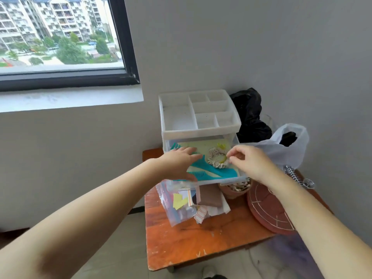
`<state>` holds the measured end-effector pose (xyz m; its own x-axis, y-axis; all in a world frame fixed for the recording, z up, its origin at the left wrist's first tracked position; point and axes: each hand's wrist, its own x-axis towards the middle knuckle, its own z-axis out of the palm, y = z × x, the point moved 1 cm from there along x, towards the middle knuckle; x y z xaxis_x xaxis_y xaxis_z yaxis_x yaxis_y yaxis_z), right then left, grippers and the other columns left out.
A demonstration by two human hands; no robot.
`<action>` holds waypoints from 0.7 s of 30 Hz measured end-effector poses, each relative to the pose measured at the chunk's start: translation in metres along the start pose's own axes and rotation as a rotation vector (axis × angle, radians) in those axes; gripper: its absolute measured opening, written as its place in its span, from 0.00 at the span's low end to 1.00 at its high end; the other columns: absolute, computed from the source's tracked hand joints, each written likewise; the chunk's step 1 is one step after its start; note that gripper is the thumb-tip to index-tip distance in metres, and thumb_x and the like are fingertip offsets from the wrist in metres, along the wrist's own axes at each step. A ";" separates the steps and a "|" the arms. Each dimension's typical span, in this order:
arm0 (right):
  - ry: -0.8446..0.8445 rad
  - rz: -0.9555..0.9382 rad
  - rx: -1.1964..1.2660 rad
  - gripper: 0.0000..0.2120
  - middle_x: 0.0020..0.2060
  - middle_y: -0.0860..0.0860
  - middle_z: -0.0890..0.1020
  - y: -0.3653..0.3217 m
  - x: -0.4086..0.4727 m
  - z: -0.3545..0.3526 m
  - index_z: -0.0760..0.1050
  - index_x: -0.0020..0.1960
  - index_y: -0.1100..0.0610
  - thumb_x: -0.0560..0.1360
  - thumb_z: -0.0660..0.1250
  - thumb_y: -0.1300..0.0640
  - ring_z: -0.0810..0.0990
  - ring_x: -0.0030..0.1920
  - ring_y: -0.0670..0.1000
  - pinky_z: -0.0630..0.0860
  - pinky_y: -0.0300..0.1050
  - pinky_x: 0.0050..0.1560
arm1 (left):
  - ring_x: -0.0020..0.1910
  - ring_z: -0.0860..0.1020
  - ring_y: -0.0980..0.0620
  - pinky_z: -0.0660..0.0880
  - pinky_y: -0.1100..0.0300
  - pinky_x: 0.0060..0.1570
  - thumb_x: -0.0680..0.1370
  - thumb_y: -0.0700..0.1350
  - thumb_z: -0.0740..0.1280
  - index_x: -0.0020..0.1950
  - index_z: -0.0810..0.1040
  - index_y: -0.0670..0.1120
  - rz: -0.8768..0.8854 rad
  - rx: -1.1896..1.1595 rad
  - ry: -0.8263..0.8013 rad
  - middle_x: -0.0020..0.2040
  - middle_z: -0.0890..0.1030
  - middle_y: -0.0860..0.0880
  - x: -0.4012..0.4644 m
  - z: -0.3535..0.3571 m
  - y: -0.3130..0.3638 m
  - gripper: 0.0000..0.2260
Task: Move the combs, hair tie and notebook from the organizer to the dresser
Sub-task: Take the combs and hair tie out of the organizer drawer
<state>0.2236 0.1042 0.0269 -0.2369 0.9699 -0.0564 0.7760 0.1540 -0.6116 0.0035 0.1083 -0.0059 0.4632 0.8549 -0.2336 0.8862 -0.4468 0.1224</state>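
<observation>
A white plastic organizer (199, 129) stands on an orange wooden table (201, 238), its clear drawer pulled out. In the drawer lie teal combs (213, 171) and a cream hair tie (217, 159) on a pale yellow-green notebook (201, 147). My left hand (181, 160) lies flat, fingers apart, over the left ends of the combs. My right hand (249, 160) pinches the right edge of the hair tie between thumb and fingers.
Under the drawer lie a zip bag of paper scraps (179, 206) and a brown pouch (209, 197). A round red-brown mat (267, 210) lies at the right, with a white plastic bag (289, 150) and black bag (249, 115) behind. A window (60, 37) is at the left.
</observation>
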 end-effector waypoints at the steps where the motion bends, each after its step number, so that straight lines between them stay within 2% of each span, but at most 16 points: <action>1: -0.045 -0.088 -0.214 0.09 0.50 0.49 0.81 -0.001 0.010 0.000 0.77 0.53 0.51 0.74 0.64 0.55 0.78 0.47 0.47 0.74 0.44 0.45 | 0.75 0.57 0.42 0.60 0.41 0.70 0.71 0.57 0.69 0.75 0.53 0.52 -0.013 0.070 -0.050 0.76 0.58 0.46 0.005 0.004 0.000 0.38; 2: -0.124 -0.179 -0.430 0.14 0.56 0.50 0.79 0.001 0.019 0.002 0.75 0.59 0.52 0.74 0.64 0.53 0.76 0.54 0.50 0.74 0.48 0.51 | 0.76 0.52 0.41 0.52 0.38 0.71 0.70 0.58 0.69 0.76 0.48 0.52 -0.027 0.114 -0.077 0.77 0.54 0.45 0.010 0.007 0.001 0.42; 3: -0.203 -0.263 -0.619 0.18 0.60 0.51 0.77 0.005 0.027 0.007 0.72 0.63 0.52 0.74 0.64 0.51 0.73 0.60 0.53 0.72 0.51 0.57 | 0.76 0.49 0.41 0.48 0.37 0.71 0.69 0.58 0.70 0.76 0.45 0.52 -0.034 0.146 -0.087 0.78 0.51 0.44 0.014 0.009 0.001 0.45; 4: -0.252 -0.334 -0.762 0.21 0.62 0.52 0.75 0.007 0.031 0.013 0.70 0.66 0.52 0.74 0.64 0.49 0.70 0.63 0.54 0.69 0.53 0.60 | 0.76 0.48 0.41 0.47 0.37 0.71 0.69 0.57 0.71 0.76 0.44 0.51 -0.031 0.184 -0.082 0.78 0.50 0.44 0.015 0.012 0.000 0.46; 6: -0.262 -0.452 -0.899 0.23 0.64 0.53 0.74 0.015 0.038 0.022 0.68 0.66 0.54 0.73 0.64 0.48 0.68 0.64 0.56 0.66 0.54 0.60 | 0.76 0.50 0.41 0.49 0.37 0.72 0.69 0.54 0.71 0.76 0.45 0.50 -0.012 0.283 -0.030 0.77 0.52 0.43 0.015 0.017 -0.001 0.45; 10: -0.172 -0.575 -0.906 0.25 0.60 0.53 0.75 0.027 0.046 0.034 0.67 0.65 0.55 0.72 0.66 0.46 0.71 0.61 0.56 0.66 0.52 0.55 | 0.74 0.56 0.42 0.55 0.41 0.72 0.69 0.52 0.71 0.75 0.54 0.47 -0.013 0.339 0.065 0.74 0.59 0.44 0.008 0.023 -0.001 0.40; 14: -0.107 -0.556 -0.835 0.22 0.58 0.54 0.75 0.031 0.051 0.039 0.65 0.64 0.55 0.73 0.65 0.51 0.72 0.59 0.56 0.66 0.52 0.53 | 0.66 0.66 0.43 0.67 0.46 0.65 0.69 0.54 0.71 0.72 0.57 0.46 -0.055 0.326 0.128 0.68 0.66 0.45 0.004 0.029 0.006 0.37; 17: -0.101 -0.567 -0.862 0.20 0.57 0.55 0.75 0.029 0.056 0.037 0.68 0.63 0.56 0.72 0.65 0.54 0.71 0.58 0.57 0.66 0.52 0.54 | 0.62 0.68 0.42 0.69 0.46 0.62 0.69 0.54 0.70 0.72 0.56 0.45 -0.083 0.344 0.138 0.65 0.68 0.44 0.003 0.036 0.015 0.38; 21: -0.098 -0.629 -0.899 0.18 0.56 0.56 0.76 0.028 0.059 0.040 0.71 0.61 0.59 0.71 0.63 0.61 0.72 0.57 0.58 0.66 0.51 0.52 | 0.61 0.69 0.42 0.70 0.48 0.61 0.71 0.48 0.69 0.70 0.59 0.43 -0.106 0.359 0.152 0.63 0.69 0.43 0.004 0.037 0.020 0.31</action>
<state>0.2077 0.1583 -0.0255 -0.7531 0.6575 -0.0227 0.6339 0.7345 0.2423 0.0235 0.0930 -0.0399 0.3874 0.9186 -0.0780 0.8854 -0.3943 -0.2461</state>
